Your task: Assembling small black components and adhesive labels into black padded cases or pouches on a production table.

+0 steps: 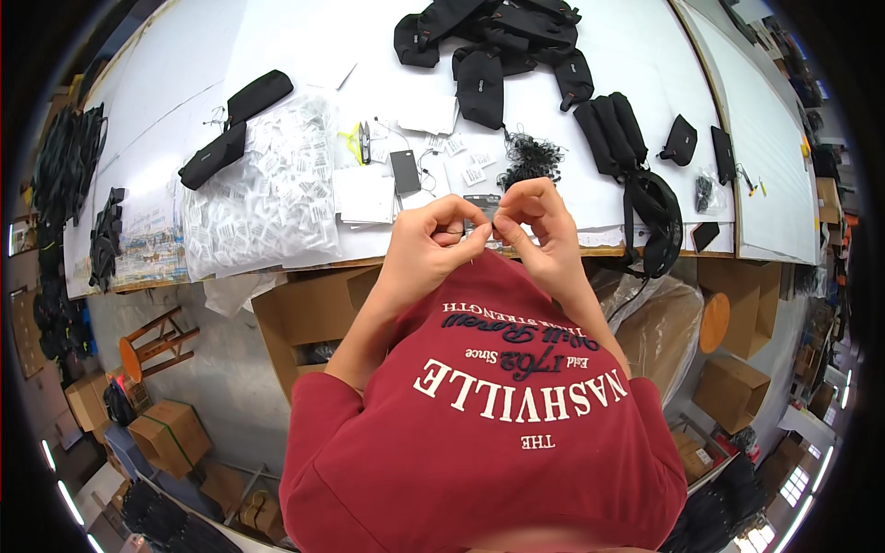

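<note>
So both hands were busy: the left hand (426,241) and the right hand (546,238) each had thumb and index finger pinched together, tips nearly meeting around a small dark piece (495,232), too tiny to make out. It sat right between the fingertips, at the near edge of the white table (636,55), with the maroon sweatshirt (498,461) at 6 o'clock.

Going round from the hands: a heap of black pouches (481,83) was at 12, and a tangle of black strings (530,164) was close by at 1. A row of black cases (611,134) lay at 2, a dark phone (705,237) at 3. Over at 9 was a fat clear bag of white labels (267,198), while a dark grey box (405,172) and black thread snips (365,146) were at 10.
</note>
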### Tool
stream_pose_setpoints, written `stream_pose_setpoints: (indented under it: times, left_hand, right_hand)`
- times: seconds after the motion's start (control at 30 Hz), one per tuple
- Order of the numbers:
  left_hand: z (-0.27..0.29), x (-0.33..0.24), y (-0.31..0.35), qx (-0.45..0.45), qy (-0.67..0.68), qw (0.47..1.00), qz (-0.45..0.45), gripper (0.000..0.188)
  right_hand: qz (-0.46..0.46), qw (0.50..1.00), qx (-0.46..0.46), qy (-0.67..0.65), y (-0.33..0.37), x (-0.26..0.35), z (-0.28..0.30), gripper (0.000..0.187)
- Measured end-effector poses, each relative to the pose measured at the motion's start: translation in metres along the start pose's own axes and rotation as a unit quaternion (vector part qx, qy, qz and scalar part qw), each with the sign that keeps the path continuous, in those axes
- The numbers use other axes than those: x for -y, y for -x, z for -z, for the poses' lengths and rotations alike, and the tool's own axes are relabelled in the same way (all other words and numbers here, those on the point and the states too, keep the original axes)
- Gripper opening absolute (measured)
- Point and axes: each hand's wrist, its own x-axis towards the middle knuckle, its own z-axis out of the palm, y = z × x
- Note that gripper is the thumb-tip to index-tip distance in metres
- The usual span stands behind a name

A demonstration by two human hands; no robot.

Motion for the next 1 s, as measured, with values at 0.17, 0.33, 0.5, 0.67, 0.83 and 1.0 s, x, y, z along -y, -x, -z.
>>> stream_pose_setpoints:
  times: [0.17, 0.33, 0.5, 0.67, 0.83, 1.0]
  left_hand:
    - [0.007, 0.001, -0.015, -0.006, -0.105, 0.978, -0.179, 0.007]
    - [0.021, 0.009, -0.047, 0.218, -0.006, 0.975, -0.043, 0.028]
    - [0.015, 0.044, -0.040, 0.300, 0.000, 0.954, -0.013, 0.033]
    - [0.047, 0.055, -0.038, 0.274, -0.250, 0.927, -0.058, 0.032]
    - [0.071, 0.082, -0.040, 0.221, -0.178, 0.959, -0.016, 0.023]
    - [0.078, 0.088, -0.035, 0.152, -0.072, 0.984, 0.057, 0.019]
  right_hand:
    - [-0.005, 1.000, -0.012, -0.019, -0.008, 0.011, 0.003, 0.019]
    - [-0.015, 0.985, 0.039, -0.170, -0.010, 0.044, 0.011, 0.021]
    - [-0.036, 0.972, 0.045, -0.229, -0.008, 0.032, 0.024, 0.023]
    - [-0.035, 0.957, 0.017, -0.288, 0.003, 0.027, 0.035, 0.021]
    - [-0.024, 0.959, -0.026, -0.280, 0.003, 0.022, 0.036, 0.022]
    - [-0.032, 0.953, -0.029, -0.300, 0.000, 0.011, 0.039, 0.018]
